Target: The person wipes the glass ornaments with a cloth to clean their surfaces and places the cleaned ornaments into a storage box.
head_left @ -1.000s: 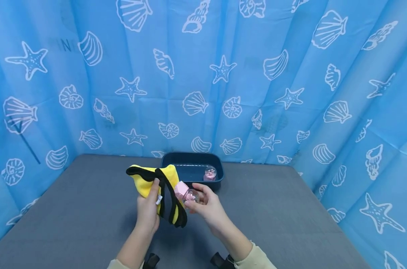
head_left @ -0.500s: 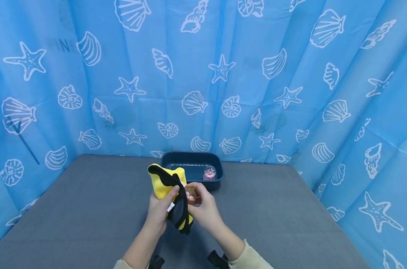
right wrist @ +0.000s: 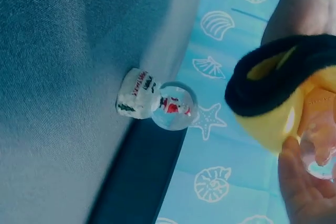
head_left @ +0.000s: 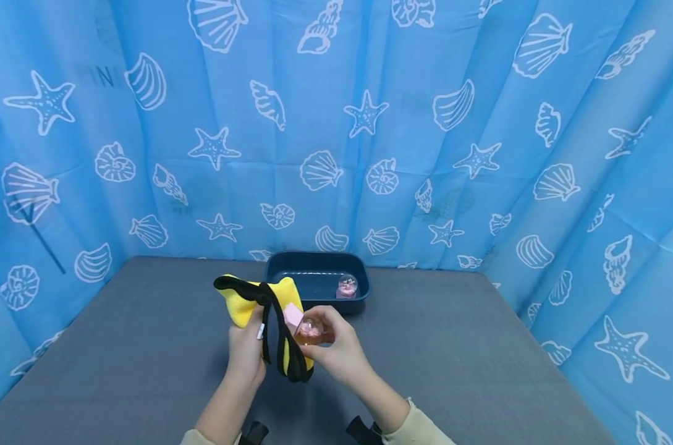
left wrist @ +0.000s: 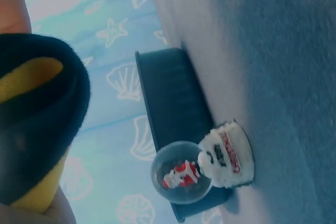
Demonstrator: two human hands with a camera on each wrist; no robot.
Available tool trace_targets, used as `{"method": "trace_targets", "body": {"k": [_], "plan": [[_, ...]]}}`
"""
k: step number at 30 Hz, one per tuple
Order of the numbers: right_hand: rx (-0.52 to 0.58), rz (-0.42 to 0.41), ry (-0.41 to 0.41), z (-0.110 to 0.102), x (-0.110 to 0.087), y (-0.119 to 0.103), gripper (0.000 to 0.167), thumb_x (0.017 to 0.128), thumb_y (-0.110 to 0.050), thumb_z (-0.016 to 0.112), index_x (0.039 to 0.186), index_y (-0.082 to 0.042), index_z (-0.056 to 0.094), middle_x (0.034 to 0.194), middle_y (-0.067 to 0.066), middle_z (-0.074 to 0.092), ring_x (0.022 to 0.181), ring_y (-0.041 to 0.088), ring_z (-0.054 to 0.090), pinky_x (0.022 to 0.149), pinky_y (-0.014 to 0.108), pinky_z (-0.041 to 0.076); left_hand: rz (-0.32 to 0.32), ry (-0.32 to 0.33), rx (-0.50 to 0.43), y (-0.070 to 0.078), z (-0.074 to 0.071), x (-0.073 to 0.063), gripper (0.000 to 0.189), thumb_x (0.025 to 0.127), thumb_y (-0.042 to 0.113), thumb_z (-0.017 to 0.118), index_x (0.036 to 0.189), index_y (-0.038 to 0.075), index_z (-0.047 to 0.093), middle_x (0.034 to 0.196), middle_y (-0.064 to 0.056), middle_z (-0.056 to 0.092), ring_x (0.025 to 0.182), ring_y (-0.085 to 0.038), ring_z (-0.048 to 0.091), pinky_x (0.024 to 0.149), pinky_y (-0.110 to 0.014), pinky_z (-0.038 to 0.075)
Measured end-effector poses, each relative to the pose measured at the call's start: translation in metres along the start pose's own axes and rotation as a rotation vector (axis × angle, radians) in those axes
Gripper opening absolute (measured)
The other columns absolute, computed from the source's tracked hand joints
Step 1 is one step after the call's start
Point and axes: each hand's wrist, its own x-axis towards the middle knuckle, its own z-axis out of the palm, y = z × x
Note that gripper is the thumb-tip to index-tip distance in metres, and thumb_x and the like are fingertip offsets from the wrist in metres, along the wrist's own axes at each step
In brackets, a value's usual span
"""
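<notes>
From my remote post I see a person's right hand [head_left: 338, 340] on the near side of a dark blue bin [head_left: 303, 280], its thumb and fingers pinching the clear dome of a pink snow globe [head_left: 308, 329]. The left hand [head_left: 244, 349] grips a yellow cloth [head_left: 286, 293] with black edging; most of its fingers lie hidden by the fabric, so I cannot tell their exact placement. I judge the step in hand to be wiping the globe; the next move seems to call for turning its base against the cloth with a secure hold on the slick dome. The held globe is tilted, its pale pink, faceted base toward the cloth, pink detail inside too small for me to identify. A similar globe [head_left: 347, 287] stands upright inside the bin, near its right end. My wrist views add a white-based Santa snow globe [left wrist: 227, 156], upright on the grey tabletop [head_left: 453, 346], near side of the bin.
</notes>
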Motion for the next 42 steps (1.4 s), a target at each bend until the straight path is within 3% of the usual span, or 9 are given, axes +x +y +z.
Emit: {"method": "trace_targets", "body": {"k": [9, 16, 19, 22, 29, 34, 38, 42], "plan": [[0.047, 0.037, 0.043, -0.002, 0.001, -0.001, 0.046, 0.08, 0.012, 0.072, 0.118, -0.002, 0.051, 0.117, 0.016, 0.056, 0.093, 0.027, 0.058, 0.081, 0.03, 0.056, -0.029, -0.026, -0.085, 0.007, -0.004, -0.003, 0.037, 0.097, 0.04, 0.057, 0.119, 0.012, 0.045, 0.101, 0.005, 0.062, 0.089, -0.007, 0.065, 0.081, -0.024, 0.055], [-0.066, -0.097, 0.073, 0.003, 0.004, 0.003, 0.041, 0.079, 0.012, 0.073, 0.113, -0.004, 0.055, 0.103, 0.009, 0.06, 0.088, 0.023, 0.055, 0.076, 0.031, 0.053, 0.015, -0.111, -0.045, -0.002, 0.006, -0.012, 0.04, 0.097, 0.038, 0.057, 0.126, 0.013, 0.046, 0.109, 0.004, 0.058, 0.097, -0.008, 0.06, 0.086, -0.024, 0.052], [-0.052, -0.149, 0.054, 0.007, 0.004, 0.005, 0.04, 0.079, 0.011, 0.073, 0.112, -0.004, 0.056, 0.094, 0.006, 0.059, 0.082, 0.02, 0.055, 0.072, 0.03, 0.053, 0.027, -0.143, -0.032, -0.007, 0.009, -0.013, 0.039, 0.098, 0.032, 0.059, 0.127, 0.01, 0.046, 0.109, 0.003, 0.059, 0.1, -0.011, 0.059, 0.088, -0.027, 0.052], [-0.044, -0.168, 0.033, 0.01, 0.003, 0.006, 0.043, 0.079, 0.011, 0.073, 0.117, -0.002, 0.055, 0.093, 0.006, 0.058, 0.079, 0.018, 0.054, 0.072, 0.027, 0.052, 0.022, -0.118, -0.03, -0.01, 0.011, -0.012, 0.038, 0.097, 0.026, 0.062, 0.126, 0.008, 0.046, 0.108, 0.002, 0.059, 0.099, -0.011, 0.059, 0.088, -0.026, 0.052], [0.107, -0.088, -0.03, 0.011, 0.0, 0.002, 0.048, 0.09, 0.0, 0.066, 0.133, 0.002, 0.046, 0.118, 0.016, 0.056, 0.093, 0.024, 0.054, 0.083, 0.026, 0.05, 0.082, -0.005, 0.005, -0.012, 0.014, -0.008, 0.044, 0.095, 0.019, 0.065, 0.13, 0.006, 0.042, 0.113, 0.0, 0.057, 0.103, -0.013, 0.058, 0.09, -0.023, 0.05], [0.076, -0.047, -0.018, 0.012, 0.002, -0.001, 0.043, 0.094, -0.008, 0.064, 0.133, 0.002, 0.049, 0.113, 0.015, 0.058, 0.091, 0.023, 0.056, 0.081, 0.024, 0.051, 0.095, 0.056, 0.007, -0.012, 0.014, -0.008, 0.046, 0.095, 0.023, 0.065, 0.131, 0.006, 0.042, 0.116, -0.001, 0.057, 0.104, -0.013, 0.057, 0.089, -0.023, 0.05], [0.061, -0.032, -0.038, 0.009, 0.004, -0.001, 0.04, 0.092, -0.001, 0.064, 0.131, -0.001, 0.053, 0.113, 0.015, 0.06, 0.092, 0.024, 0.058, 0.082, 0.026, 0.052, 0.08, 0.067, -0.024, -0.011, 0.011, -0.007, 0.041, 0.097, 0.026, 0.062, 0.128, 0.008, 0.042, 0.115, 0.0, 0.057, 0.101, -0.011, 0.059, 0.085, -0.024, 0.053], [0.121, 0.002, -0.059, 0.004, 0.003, 0.001, 0.042, 0.091, 0.006, 0.062, 0.131, 0.0, 0.052, 0.118, 0.018, 0.057, 0.096, 0.027, 0.059, 0.087, 0.028, 0.053, 0.058, 0.052, -0.043, -0.008, 0.008, -0.005, 0.033, 0.1, 0.027, 0.057, 0.124, 0.01, 0.043, 0.111, 0.0, 0.056, 0.096, -0.009, 0.061, 0.082, -0.024, 0.054]]}}
